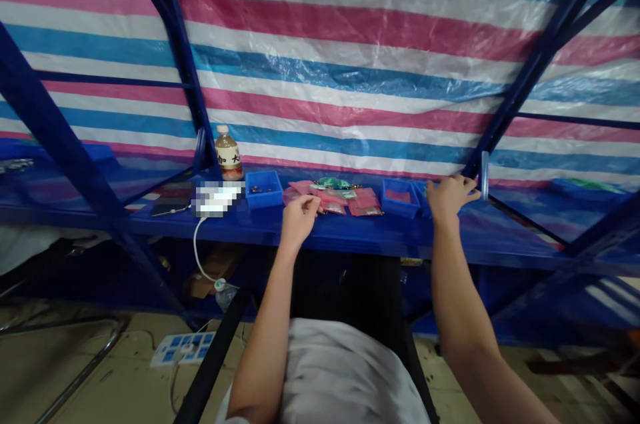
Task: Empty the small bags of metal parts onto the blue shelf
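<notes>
My left hand (299, 221) rests with curled fingers at the near edge of a spread of pink resealable bags (345, 199), and whether it pinches one is hidden. Several of these bags lie on the blue shelf (350, 232), with a green packet (333, 183) behind them. My right hand (450, 197) is open, its fingers stretched over a blue plastic bin (423, 199) towards a clear upright tube (485, 176). A second blue bin (399, 197) holding a red item stands just left of it. Another bin (263, 189) holds small dark parts.
A plastic drink bottle (229, 155) stands behind a blurred white object (217, 199) and a phone (170, 209). A white cable (197, 254) hangs below the shelf. Blue steel uprights (65, 131) frame a striped tarpaulin (340, 57). A power strip (183, 349) lies on the floor.
</notes>
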### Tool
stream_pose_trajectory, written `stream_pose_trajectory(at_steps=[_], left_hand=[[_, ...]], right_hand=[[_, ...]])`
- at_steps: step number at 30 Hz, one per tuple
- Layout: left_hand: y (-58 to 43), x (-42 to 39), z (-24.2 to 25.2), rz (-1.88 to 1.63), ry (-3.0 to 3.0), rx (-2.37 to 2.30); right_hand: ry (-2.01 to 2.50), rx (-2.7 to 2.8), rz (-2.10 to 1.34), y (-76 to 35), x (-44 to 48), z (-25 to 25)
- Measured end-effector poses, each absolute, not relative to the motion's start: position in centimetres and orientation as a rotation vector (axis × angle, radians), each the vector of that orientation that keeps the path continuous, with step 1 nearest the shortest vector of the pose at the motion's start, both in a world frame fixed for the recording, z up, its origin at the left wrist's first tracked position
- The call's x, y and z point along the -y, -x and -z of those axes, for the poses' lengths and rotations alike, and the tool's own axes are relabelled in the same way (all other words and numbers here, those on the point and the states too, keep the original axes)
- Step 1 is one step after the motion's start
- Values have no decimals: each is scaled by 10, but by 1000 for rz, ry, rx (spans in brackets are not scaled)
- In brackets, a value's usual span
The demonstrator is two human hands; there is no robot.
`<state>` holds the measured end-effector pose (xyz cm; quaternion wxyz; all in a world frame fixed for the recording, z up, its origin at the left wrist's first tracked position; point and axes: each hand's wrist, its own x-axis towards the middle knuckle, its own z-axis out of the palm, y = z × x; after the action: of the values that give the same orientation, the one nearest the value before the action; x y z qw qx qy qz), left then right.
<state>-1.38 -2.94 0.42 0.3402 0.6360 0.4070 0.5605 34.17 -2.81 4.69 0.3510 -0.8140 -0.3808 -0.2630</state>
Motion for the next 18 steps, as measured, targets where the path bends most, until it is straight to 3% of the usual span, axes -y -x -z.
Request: stream_pose_trajectory(at_steps=[4,8,18], left_hand=[[12,28,0,-1448,-1662,-1059],[11,30,0,-1432,-1677,-1067],[17,30,2,-1466,-1629,-1081]], right_hand=[[1824,1294,663,-280,28,-51],[1685,2067,279,-215,3,-39],[1912,1940,191,-194,-20,-19]])
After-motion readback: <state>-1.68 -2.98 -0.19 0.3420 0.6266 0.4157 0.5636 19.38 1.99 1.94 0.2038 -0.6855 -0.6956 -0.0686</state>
